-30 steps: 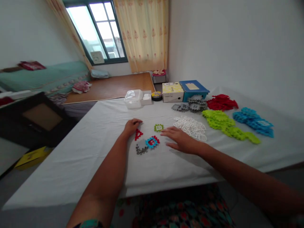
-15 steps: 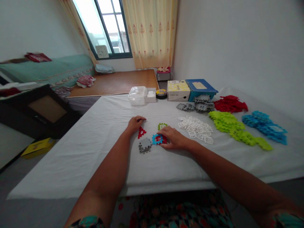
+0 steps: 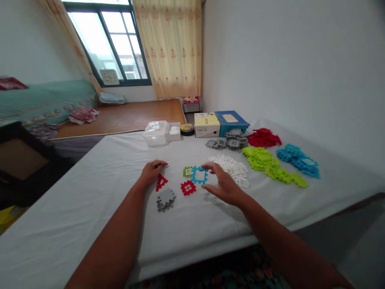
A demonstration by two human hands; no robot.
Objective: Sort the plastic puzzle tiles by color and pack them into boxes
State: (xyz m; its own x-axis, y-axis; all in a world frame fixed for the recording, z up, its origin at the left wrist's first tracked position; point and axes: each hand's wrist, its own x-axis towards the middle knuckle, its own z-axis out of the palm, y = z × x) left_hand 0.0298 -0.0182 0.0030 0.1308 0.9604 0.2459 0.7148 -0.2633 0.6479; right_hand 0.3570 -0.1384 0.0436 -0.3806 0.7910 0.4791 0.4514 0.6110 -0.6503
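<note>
Draped over a table and lightly wrinkled: a white cloth (image 3: 114, 192), cut off at lower left. Beyond, a smooth brown platform (image 3: 135, 114) below a cream curtain (image 3: 171, 48) of printed fabric. Heaped to the right on the cloth: notched, flat plastic plates in a lime pile (image 3: 264, 160), a blue pile (image 3: 297, 159), a red pile (image 3: 264, 137) and a grey pile (image 3: 236, 140), plus a white heap (image 3: 231, 168) of thin lattice pieces, partly hidden by the right hand. Along the far side: a blue box (image 3: 224, 127) and a pale yellow carton (image 3: 207, 130), contents out of sight; a clear plastic tub (image 3: 155, 134), hard to read inside; a white box (image 3: 173, 132) holding something white; a round black tin (image 3: 187, 130).

Grasped between thumb and fingers of the right hand (image 3: 224, 184): a blue frame (image 3: 194, 175), square, toothed and open-centred, overlapping in view a green piece (image 3: 187, 171) with white window insert. Below, a red square (image 3: 188, 188) with a four-pane centre; nearer, grey pieces (image 3: 166, 199), seemingly layered. Bent beside a red triangle (image 3: 161, 176): fingers of the left hand (image 3: 149, 173), impossible to tell whether clenched or loose.
</note>
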